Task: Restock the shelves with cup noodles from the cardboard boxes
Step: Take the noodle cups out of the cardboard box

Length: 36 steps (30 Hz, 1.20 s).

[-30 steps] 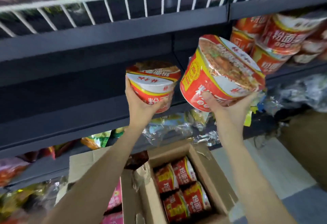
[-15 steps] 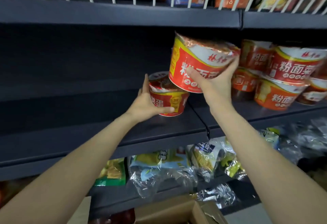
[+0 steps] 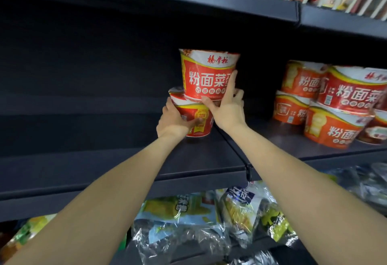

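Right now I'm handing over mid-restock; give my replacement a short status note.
Left hand grips the lower cup, which stands on the dark shelf.
Right hand holds the upper cup at its base, set on the lower cup.
Done: the two cups stacked; a stocked group stands to the right.
Left: let go, check the stack is steady, then fill the bare shelf to the left. The boxes are out of view.

Both forearms are bare right to the frame edge, and the left hand (image 3: 173, 121) and right hand (image 3: 227, 108) are ungloved, ringless.
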Available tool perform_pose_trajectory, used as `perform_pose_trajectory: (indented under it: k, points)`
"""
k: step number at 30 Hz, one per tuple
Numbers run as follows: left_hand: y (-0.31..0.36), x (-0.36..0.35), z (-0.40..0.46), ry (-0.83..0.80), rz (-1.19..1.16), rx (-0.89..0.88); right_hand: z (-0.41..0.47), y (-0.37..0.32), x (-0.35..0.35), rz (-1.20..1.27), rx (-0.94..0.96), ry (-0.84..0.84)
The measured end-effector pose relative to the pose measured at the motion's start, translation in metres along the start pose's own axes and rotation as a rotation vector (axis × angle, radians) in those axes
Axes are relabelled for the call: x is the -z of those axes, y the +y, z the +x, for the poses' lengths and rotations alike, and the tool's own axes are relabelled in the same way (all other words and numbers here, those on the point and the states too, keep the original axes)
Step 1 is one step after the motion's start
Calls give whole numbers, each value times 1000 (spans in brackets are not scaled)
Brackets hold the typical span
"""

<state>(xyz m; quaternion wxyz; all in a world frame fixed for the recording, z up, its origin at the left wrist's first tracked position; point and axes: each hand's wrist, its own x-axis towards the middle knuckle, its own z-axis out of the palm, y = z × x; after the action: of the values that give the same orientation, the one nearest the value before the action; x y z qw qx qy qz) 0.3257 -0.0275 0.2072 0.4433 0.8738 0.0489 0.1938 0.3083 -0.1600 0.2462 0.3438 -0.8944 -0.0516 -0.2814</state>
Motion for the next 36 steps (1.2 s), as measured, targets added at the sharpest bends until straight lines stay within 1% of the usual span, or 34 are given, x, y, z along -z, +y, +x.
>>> perform_pose_trajectory:
  k: [3,5,7,10,12,13,16,18,19,20,22,25,29,31,33,36]
  points:
    - [3,-11,13,64,120,-19,13,5,-17,-6,-12,-15]
    - [2,-14,22,109,163,-33,25,6,-24,-54,-20,-61]
    - [-2,-15,31,111,162,-36,35,8,-29,-88,-1,-112]
    - [-9,-16,37,97,115,-73,40,9,-37,-165,91,-155]
    - [-16,-15,40,65,67,-107,39,10,-41,-187,121,-147]
    - [-19,-13,41,13,46,-113,38,10,-43,-167,111,-146]
    - [-24,6,43,-216,-94,-136,35,5,-42,-106,24,-129]
    - [-20,23,40,-332,-77,-137,31,-3,-37,-99,-39,-117]
    - [-15,32,36,-354,-8,-138,27,-6,-32,-111,-55,-119]
    - [-10,39,32,-343,58,-157,21,-9,-27,-132,-54,-121]
    - [2,56,18,-271,105,-147,5,-13,-14,-165,-35,-130]
    - [11,78,-17,-179,1,-130,-35,-19,13,-148,-42,-152]
    - [12,102,-115,-120,-124,-274,-123,-27,55,-101,-17,-183]
    - [6,112,-179,-74,-117,-360,-175,-27,73,-65,6,-186]
    - [-6,121,-240,-42,-94,-436,-227,-23,85,-102,52,-198]
    - [-28,125,-319,-94,-77,-464,-300,-16,96,-204,96,-240]
